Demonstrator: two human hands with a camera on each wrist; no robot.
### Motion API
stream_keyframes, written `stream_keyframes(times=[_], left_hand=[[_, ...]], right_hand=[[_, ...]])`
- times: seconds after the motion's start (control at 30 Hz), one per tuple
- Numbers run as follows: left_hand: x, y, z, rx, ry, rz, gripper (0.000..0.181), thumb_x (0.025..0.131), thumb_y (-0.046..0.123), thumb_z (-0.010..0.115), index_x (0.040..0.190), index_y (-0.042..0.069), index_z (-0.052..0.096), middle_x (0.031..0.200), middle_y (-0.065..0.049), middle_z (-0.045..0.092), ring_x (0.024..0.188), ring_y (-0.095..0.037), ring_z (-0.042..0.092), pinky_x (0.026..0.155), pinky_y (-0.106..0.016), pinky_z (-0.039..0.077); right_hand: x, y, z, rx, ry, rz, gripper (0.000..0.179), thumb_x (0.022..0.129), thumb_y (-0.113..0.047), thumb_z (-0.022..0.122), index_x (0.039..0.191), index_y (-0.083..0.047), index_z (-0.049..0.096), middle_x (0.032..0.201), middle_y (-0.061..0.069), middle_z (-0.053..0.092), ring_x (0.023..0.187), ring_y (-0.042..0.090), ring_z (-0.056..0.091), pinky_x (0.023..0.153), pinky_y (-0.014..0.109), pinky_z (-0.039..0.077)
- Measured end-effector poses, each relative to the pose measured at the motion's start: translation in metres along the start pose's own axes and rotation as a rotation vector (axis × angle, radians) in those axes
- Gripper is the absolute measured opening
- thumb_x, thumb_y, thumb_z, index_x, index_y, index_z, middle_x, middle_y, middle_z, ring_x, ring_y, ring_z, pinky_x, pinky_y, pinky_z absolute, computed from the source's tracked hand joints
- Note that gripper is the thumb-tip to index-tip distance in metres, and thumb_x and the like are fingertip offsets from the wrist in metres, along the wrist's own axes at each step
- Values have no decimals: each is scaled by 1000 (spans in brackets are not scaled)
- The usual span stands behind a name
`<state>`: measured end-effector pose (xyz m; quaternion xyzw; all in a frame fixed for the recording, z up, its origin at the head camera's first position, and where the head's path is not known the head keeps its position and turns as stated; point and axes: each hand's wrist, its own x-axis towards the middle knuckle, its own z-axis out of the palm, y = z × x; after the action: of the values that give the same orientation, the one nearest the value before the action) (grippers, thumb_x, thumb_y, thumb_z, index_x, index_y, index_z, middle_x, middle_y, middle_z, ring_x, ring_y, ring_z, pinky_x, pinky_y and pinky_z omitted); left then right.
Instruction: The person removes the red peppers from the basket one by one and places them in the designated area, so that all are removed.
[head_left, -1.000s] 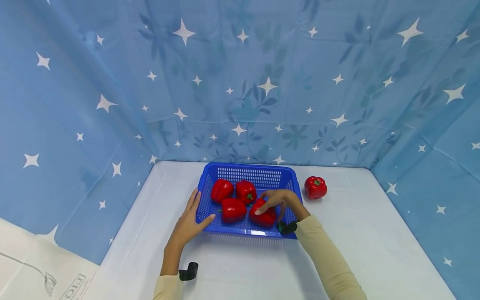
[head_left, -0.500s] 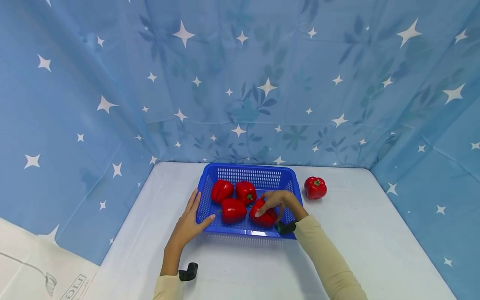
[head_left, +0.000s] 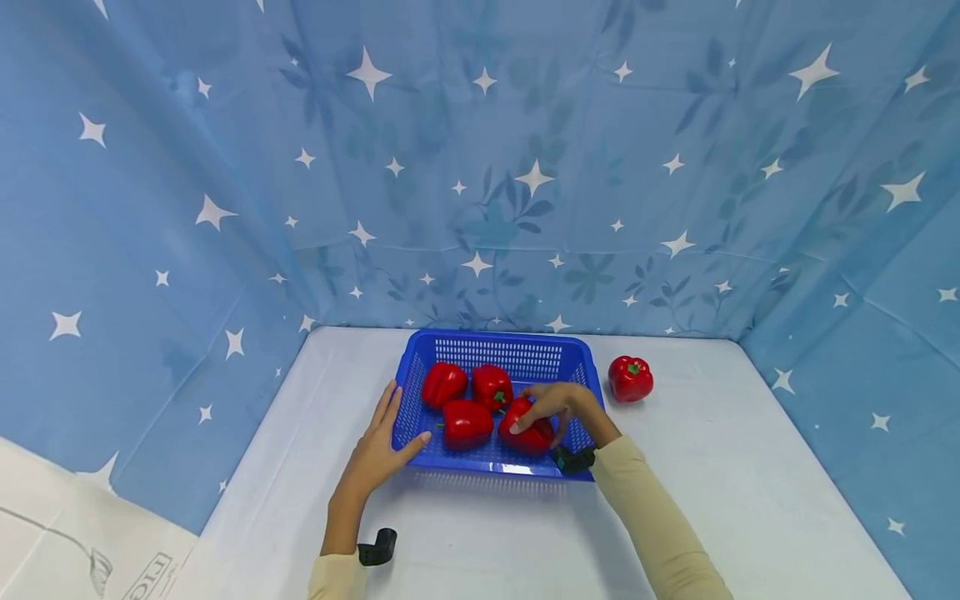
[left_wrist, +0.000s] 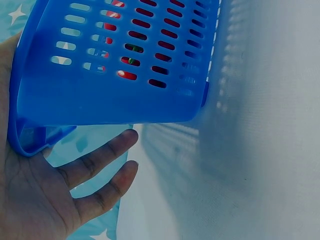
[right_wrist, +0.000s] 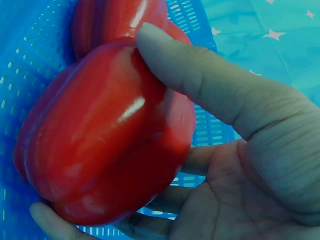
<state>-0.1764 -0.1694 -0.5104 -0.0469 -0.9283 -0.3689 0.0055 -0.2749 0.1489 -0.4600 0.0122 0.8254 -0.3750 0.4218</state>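
A blue perforated plastic basket [head_left: 498, 337] holds several red bell peppers. My right hand [head_left: 558, 400] reaches into its right front part and grips one red bell pepper [head_left: 525, 437]. In the right wrist view the thumb lies across that pepper [right_wrist: 100, 135] while the fingers curl beneath it. At the basket's left side rests my left hand [head_left: 372, 454], its fingers spread and straight along the outer wall, with the thumb over the front left corner. The left wrist view shows two of its fingers [left_wrist: 107, 150] extended under the rim, beside the basket wall [left_wrist: 105, 100].
Another red bell pepper [head_left: 630, 379] stands on the white table to the right of the basket. Three more peppers lie in the basket, including one at front left [head_left: 467, 425]. A blue star-patterned curtain [head_left: 480, 208] rises behind the table [head_left: 480, 542] and on both sides.
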Motion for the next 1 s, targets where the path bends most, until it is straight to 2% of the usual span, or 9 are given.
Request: stream_keyframes(times=[0.23, 0.53, 0.67, 1.0], left_hand=[[-1, 1, 1, -5, 0, -5, 101, 83, 64, 60, 159, 21, 9, 167, -1, 3, 146, -45, 24, 101, -70, 36], [-1, 1, 0, 2, 1, -1, 100, 84, 64, 60, 159, 21, 8, 167, 0, 1, 146, -45, 23, 101, -70, 36], [-1, 1, 0, 4, -1, -2, 101, 84, 63, 60, 159, 21, 9, 167, 1, 1, 146, -45, 23, 101, -70, 36], [-1, 1, -1, -11, -4, 1, 100, 83, 64, 61, 159, 23, 9, 167, 3, 0, 147, -44, 23, 103, -69, 36]], right_hand=[[-4, 1, -3, -31, 6, -51, 80, 75, -29, 84, 140, -8, 41, 131, 16, 50, 119, 37, 51, 69, 48, 61], [-11, 4, -8, -24, 4, -82, 89, 75, -30, 83, 147, -7, 34, 134, 16, 49, 123, 37, 50, 80, 52, 59], [-14, 5, -10, -16, 16, -113, 91, 76, -30, 82, 148, -7, 32, 137, 18, 46, 125, 39, 48, 80, 53, 59], [-20, 12, -15, 50, 129, -212, 88, 76, -28, 82, 147, -7, 33, 141, 19, 45, 129, 43, 45, 82, 53, 59]])
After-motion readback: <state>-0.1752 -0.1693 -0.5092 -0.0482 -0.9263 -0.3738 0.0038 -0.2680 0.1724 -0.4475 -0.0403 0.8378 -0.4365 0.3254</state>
